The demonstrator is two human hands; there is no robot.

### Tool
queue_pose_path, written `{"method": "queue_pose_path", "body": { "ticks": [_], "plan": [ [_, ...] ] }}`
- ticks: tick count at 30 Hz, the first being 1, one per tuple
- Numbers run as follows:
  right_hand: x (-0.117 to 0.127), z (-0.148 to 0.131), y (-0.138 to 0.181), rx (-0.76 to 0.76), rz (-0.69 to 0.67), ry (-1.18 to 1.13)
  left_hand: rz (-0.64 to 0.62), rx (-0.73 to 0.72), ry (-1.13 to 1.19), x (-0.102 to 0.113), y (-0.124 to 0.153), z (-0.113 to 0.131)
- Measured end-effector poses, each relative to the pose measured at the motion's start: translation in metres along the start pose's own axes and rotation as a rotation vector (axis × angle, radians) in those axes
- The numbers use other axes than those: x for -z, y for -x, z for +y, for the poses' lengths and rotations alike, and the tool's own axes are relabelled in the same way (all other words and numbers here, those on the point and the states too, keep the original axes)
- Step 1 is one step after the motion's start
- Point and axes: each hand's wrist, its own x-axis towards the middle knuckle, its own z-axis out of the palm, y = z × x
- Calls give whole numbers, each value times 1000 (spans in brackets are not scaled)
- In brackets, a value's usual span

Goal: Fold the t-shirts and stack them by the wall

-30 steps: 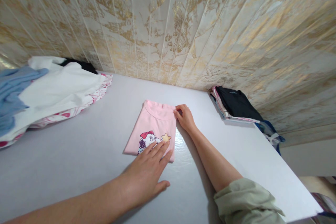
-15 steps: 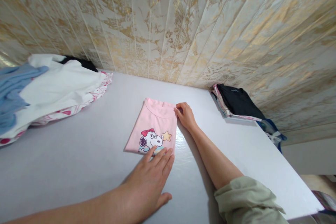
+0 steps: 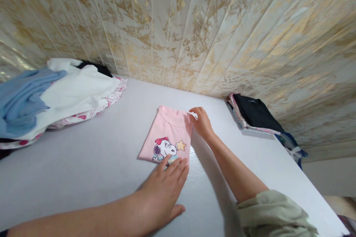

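One pink tee (image 3: 169,130), right hand (image 3: 202,122) easing off it
Tee's folded on the tabletop (image 3: 111,166), just toward 6 o'clock from centre. A second ago the left hand (image 3: 165,188) covered part of the print (image 3: 167,148); now it's slid to the tee's 5-to-6 o'clock edge, flat, fingers stretched, gripping nothing. Right hand's loosened at the 1 o'clock corner, fingers parted; can't tell if the thumb's touching. More print shows now, so I'd guess smoothing's nearly done.

Left hand (image 3: 162,190) flat (right hand (image 3: 203,124) curved)
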Motion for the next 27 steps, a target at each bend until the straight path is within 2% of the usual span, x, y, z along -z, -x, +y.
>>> {"method": "queue_pose_path", "body": {
  "ticks": [3,8,19,27],
  "plan": [
    [-3,-19,-9,91,-92,77,-15,-1,12,1,0,-1],
    [-21,-38,-20,36,-205,190,-29,-12,49,4,1,-1],
    [-35,-39,-26,30,-155,149,-60,-6,45,9,0,0],
    [-47,-52,-35,67,-207,101,-25,-8,28,3,-1,-1]
  ]
}}
